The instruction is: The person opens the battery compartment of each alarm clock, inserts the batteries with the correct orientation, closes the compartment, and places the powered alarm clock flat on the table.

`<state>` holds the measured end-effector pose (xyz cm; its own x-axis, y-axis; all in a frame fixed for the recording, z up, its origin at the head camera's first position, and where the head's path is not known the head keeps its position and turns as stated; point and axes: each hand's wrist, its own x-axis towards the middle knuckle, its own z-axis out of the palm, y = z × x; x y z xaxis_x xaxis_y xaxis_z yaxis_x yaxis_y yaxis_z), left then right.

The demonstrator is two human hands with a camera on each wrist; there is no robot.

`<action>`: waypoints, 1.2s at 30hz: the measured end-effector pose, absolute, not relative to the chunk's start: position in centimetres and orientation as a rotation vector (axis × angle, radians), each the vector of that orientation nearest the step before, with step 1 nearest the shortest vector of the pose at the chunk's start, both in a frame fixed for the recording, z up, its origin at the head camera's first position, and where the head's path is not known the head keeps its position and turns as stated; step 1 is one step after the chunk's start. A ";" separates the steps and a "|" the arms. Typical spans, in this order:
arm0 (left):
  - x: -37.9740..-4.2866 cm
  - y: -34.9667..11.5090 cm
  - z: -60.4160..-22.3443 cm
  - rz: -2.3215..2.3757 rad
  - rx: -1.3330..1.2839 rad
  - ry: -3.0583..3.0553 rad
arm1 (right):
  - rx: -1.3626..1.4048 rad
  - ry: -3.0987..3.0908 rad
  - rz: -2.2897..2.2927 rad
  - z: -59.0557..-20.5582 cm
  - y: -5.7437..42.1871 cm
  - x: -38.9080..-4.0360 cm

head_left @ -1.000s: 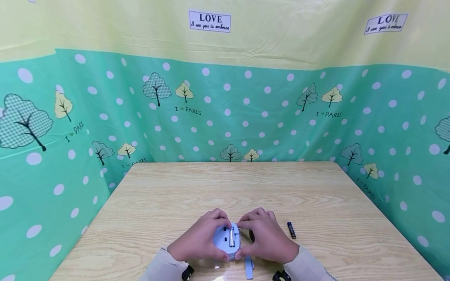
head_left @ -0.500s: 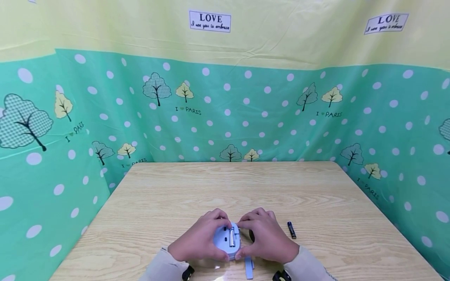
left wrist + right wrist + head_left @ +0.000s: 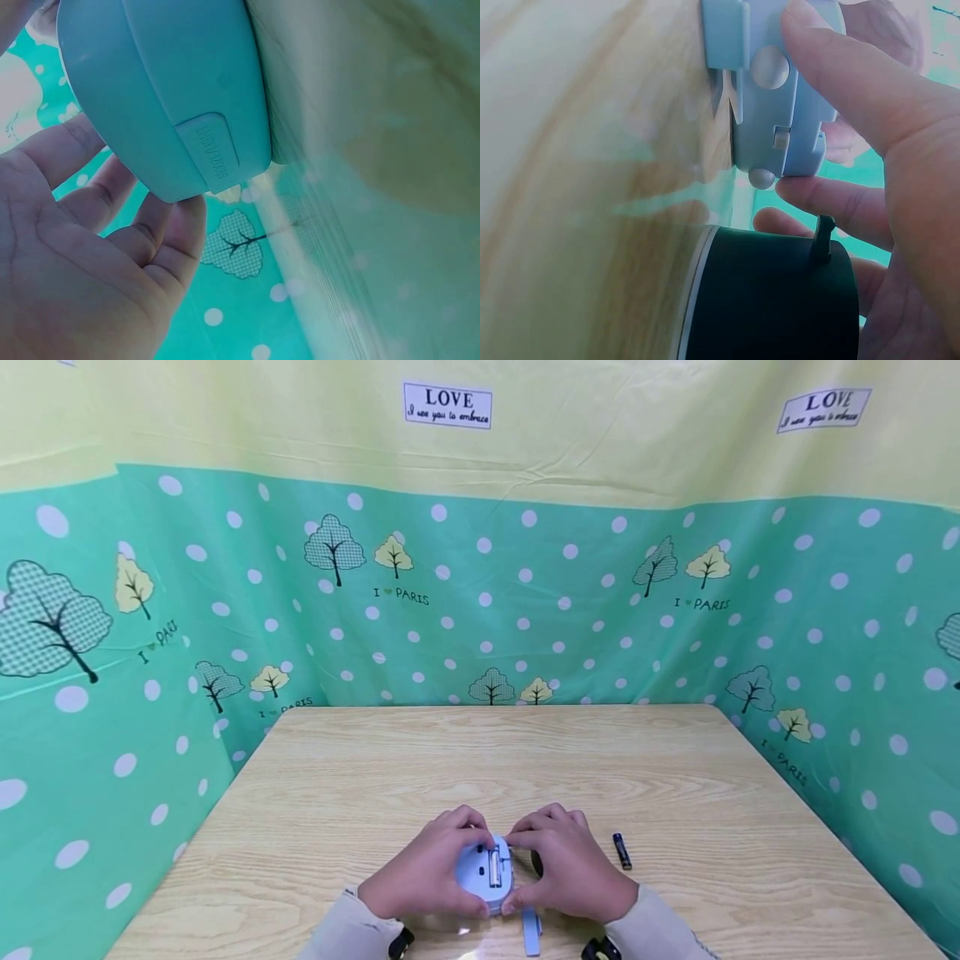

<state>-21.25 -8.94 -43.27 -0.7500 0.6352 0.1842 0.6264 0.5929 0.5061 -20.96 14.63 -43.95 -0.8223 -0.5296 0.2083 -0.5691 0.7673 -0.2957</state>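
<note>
A light blue alarm clock (image 3: 471,881) lies back side up on the table, its battery compartment uncovered. One battery (image 3: 495,867) sits in the compartment. My left hand (image 3: 429,867) grips the clock's left side between thumb and fingers. On the other side, my right hand (image 3: 573,867) holds it, thumb at the near corner and index finger at the far one. The left wrist view shows a raised SNOOZE/LIGHT button (image 3: 210,154) on the clock's side. A blue battery cover (image 3: 532,932) lies just in front of the right hand.
A loose dark battery (image 3: 622,852) lies right of my right hand. Beneath that hand stands a black cylinder (image 3: 772,300) with a small tab, mostly hidden in the head view. The wooden table (image 3: 487,752) meets a patterned green curtain (image 3: 487,610) behind and at both sides.
</note>
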 end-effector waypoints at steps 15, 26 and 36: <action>-21.1 -9.1 -43.4 0.894 1.114 2.775 | 0.879 -2.864 0.530 -44.0 14.6 -20.9; -21.1 -9.1 -43.3 0.851 1.160 2.796 | 0.867 -2.870 0.529 -43.9 14.4 -21.0; -20.9 -9.1 -42.8 0.818 1.169 2.785 | 0.851 -2.882 0.482 -43.8 14.3 -20.8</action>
<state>-20.93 -9.11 -42.78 -0.7207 0.6685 0.1839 0.6617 0.5842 0.4700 -20.85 14.33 -43.79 -0.8391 -0.5130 0.1808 -0.5439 0.7940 -0.2716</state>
